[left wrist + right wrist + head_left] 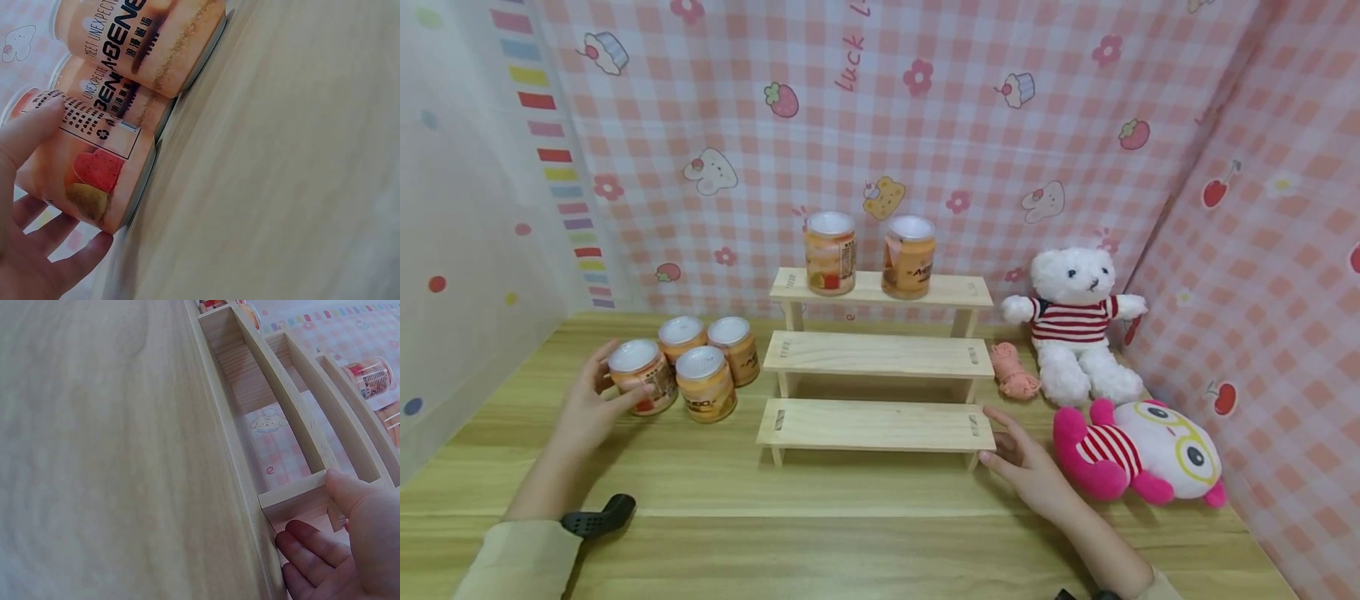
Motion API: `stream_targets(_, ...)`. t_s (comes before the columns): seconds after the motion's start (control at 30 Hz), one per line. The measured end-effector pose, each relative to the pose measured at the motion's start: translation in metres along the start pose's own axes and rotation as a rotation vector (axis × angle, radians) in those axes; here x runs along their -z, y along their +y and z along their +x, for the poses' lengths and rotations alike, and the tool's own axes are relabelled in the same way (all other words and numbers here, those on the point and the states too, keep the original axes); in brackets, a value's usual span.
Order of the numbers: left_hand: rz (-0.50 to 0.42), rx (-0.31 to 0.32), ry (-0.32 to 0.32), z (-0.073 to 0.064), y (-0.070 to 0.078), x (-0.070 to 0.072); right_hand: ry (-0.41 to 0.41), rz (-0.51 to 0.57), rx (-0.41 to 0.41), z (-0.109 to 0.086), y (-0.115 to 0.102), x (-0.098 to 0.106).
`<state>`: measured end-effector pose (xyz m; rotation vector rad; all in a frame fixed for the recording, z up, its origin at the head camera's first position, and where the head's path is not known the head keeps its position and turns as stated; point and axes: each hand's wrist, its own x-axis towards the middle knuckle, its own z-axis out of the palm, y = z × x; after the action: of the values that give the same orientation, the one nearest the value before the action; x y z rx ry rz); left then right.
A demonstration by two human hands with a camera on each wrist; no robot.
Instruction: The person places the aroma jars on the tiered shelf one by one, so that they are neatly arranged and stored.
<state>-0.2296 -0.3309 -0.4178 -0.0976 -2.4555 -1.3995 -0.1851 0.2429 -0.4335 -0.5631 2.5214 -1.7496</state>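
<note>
So, the leftmost orange can (642, 379) sits on the bench (715, 508) beside three more cans (706, 390), left hand (589, 408) curled round it, fingers and thumb. Right hand (1028, 475) pinches the wooden riser's (876, 425) bottom step, right end; two cans (908, 258) stand up top, teddy bear (1075, 325) off right.

Cans (707, 397): smooth, glossy printed skin; lids (699, 362) shiny, metal or plastic unclear. Rack (880, 355): bare wood, matt, grain visible. Table (737, 537): wood-grain top, smooth, faint sheen. Backdrop (880, 117): printed cloth, matt, lightly creased. Bear (1063, 375): fluffy plush. Doll (1172, 458): smoother plush. Yarn (1015, 375): fibrous, matt.
</note>
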Motion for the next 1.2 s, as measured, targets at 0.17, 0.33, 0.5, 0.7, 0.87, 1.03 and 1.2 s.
stream_targets(0.17, 0.014, 0.005, 0.027, -0.001, 0.0, 0.0, -0.001, -0.012, 0.004, 0.001, 0.002, 0.0)
stream_targets(0.33, 0.022, 0.029, 0.044, -0.001, 0.001, 0.003, -0.001, -0.015, 0.004, 0.001, 0.002, 0.0)
stream_targets(0.5, 0.023, 0.05, 0.069, 0.001, 0.003, 0.007, 0.001, -0.018, -0.002, 0.001, 0.003, 0.0)
stream_targets(0.7, 0.025, 0.056, 0.124, 0.003, 0.011, 0.012, -0.006, -0.014, 0.001, 0.002, 0.005, 0.002)
stream_targets(0.87, 0.01, 0.052, 0.147, 0.002, 0.025, 0.017, -0.008, -0.007, 0.009, 0.002, 0.006, 0.003)
stream_targets(1.03, 0.017, 0.035, 0.178, 0.002, 0.038, 0.021, -0.006, -0.002, 0.012, 0.001, 0.007, 0.003)
stream_targets(1.2, 0.026, 0.025, 0.207, 0.001, 0.052, 0.024, -0.006, 0.0, 0.016, 0.001, 0.006, 0.003)
